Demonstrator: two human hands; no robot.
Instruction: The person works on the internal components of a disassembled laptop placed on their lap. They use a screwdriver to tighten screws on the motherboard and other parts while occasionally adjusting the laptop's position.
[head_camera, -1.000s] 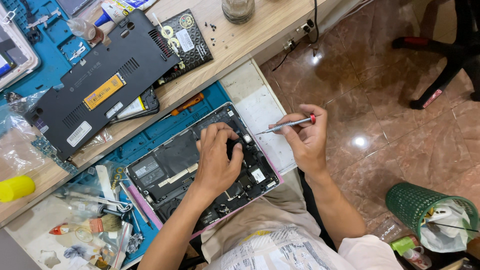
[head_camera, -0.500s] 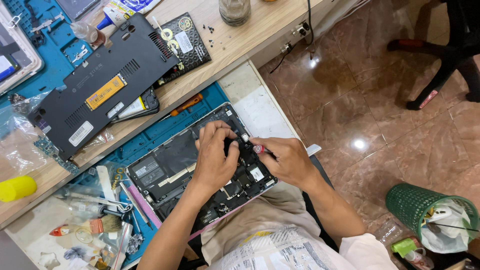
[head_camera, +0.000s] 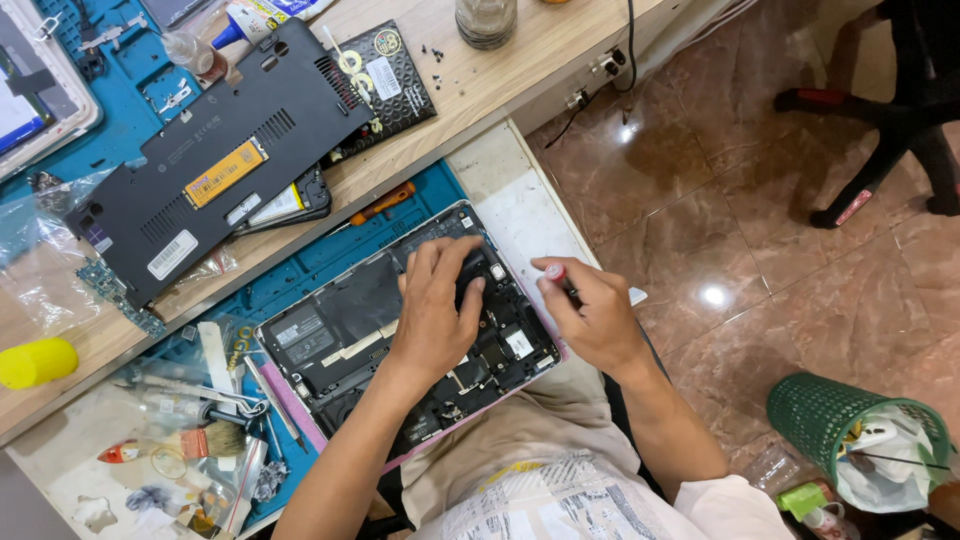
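the opened laptop (head_camera: 400, 335) lies on a blue mat (head_camera: 330, 255) at the near edge of the bench (head_camera: 500, 70), its insides facing up and its near edge hanging over the person's lap. the left hand (head_camera: 435, 310) rests flat on the laptop's middle, fingers spread and bent down onto the parts near the far right corner, gripping nothing that shows. the right hand (head_camera: 590, 315) hovers just beside the laptop's right edge, its fingers closed around a screwdriver (head_camera: 560, 280) with a red cap; the tip is hidden behind the hand. the left hand covers much of the board, so what lies under it cannot be told. beyond the laptop, on the upper bench, a black bottom cover (head_camera: 215, 160) lies tilted, overlapping a small black device (head_camera: 290, 200) and touching a black packet (head_camera: 385, 80). an orange-handled tool (head_camera: 385, 200) lies between the cover and the laptop. left of the laptop sit a brush (head_camera: 215, 440), tweezers (head_camera: 190, 390) and a yellow cap (head_camera: 35, 362). a glass jar (head_camera: 485, 18) stands at the far edge. on the floor to the right stands a green bin (head_camera: 815, 415).
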